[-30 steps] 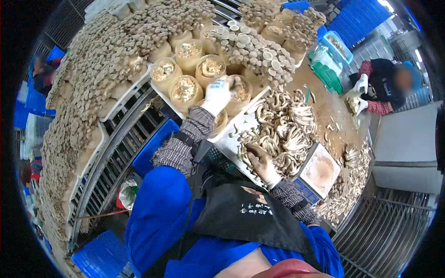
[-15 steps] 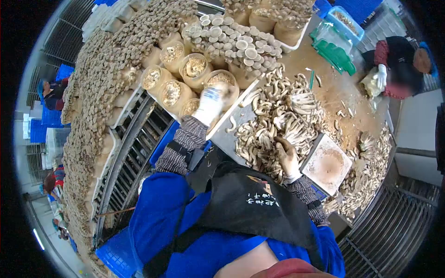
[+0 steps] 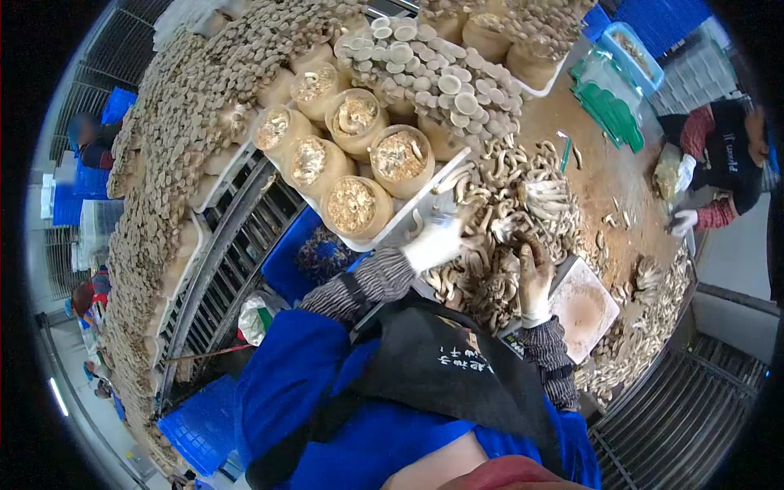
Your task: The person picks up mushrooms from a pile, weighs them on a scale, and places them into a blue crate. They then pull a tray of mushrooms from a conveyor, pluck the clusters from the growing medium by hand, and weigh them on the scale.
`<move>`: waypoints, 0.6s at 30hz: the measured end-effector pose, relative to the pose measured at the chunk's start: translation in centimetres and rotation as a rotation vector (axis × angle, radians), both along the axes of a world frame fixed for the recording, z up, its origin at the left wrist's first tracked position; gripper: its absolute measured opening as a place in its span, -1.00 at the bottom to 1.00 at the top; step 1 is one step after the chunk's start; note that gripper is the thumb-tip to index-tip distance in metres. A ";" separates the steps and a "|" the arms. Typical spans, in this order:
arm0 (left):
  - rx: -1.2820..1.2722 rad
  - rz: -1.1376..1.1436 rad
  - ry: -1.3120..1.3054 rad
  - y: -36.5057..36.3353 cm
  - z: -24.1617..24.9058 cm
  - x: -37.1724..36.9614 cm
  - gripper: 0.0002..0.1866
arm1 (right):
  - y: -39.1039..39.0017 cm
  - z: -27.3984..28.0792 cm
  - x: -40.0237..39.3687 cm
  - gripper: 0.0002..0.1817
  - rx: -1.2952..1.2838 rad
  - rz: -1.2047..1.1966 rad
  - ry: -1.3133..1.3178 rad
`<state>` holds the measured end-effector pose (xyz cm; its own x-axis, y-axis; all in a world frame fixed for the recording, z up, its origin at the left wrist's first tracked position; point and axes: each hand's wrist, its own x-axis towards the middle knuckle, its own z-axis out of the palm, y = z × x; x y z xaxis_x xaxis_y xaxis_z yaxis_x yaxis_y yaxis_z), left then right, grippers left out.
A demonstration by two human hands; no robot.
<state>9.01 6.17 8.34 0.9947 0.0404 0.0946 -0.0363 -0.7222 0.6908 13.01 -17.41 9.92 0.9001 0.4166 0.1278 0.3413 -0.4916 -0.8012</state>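
Observation:
My left hand (image 3: 437, 245), in a white glove, reaches over the near left side of a pile of loose mushrooms (image 3: 469, 278). Its fingers are smeared by motion, and what lies under them cannot be made out. At the right side of the same pile is my right hand (image 3: 536, 282), its glove stained brown at the fingers. Those fingers point up, slightly apart, against the mushrooms. Between both hands lies a brownish mushroom clump (image 3: 496, 287). Beside my right hand sits a square white scale (image 3: 584, 309) with a dirty top.
On the left stands a white tray (image 3: 408, 214) of bottles with bare crumbly tops (image 3: 351, 204). Bottles with grey-capped mushrooms (image 3: 461, 86) stand behind it. A blue bin (image 3: 286, 265) is below. Across the metal table, a co-worker (image 3: 719, 163) handles a bag near green lids (image 3: 608, 102).
My left hand has left the top of a bottle in the tray and moved right and nearer, onto the mushroom pile. My right hand has shifted slightly right. The view has turned a little.

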 end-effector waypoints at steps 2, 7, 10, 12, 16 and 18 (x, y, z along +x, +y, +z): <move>-0.325 -0.044 -0.035 6.4 4.1 0.6 -0.59 | -0.8 -1.2 -0.4 -0.55 -0.118 0.008 -0.032; 0.568 0.269 -0.076 25.6 4.6 3.6 -0.65 | 2.2 1.1 -2.1 -0.61 0.321 -0.199 0.629; 0.699 0.043 -0.066 29.7 5.6 5.2 -0.58 | 3.7 1.3 -2.5 -0.66 0.247 -0.012 0.476; 0.908 -0.160 0.122 30.7 5.6 7.6 -0.64 | 4.6 1.4 -3.9 -0.70 0.352 -0.054 0.524; 0.929 -0.284 0.169 29.5 5.6 10.4 -0.71 | 3.9 -0.7 -5.0 -0.70 0.274 -0.029 0.448; 0.977 -0.235 0.242 28.0 7.4 10.0 -0.61 | 3.8 1.7 -5.4 -0.70 0.367 -0.051 0.508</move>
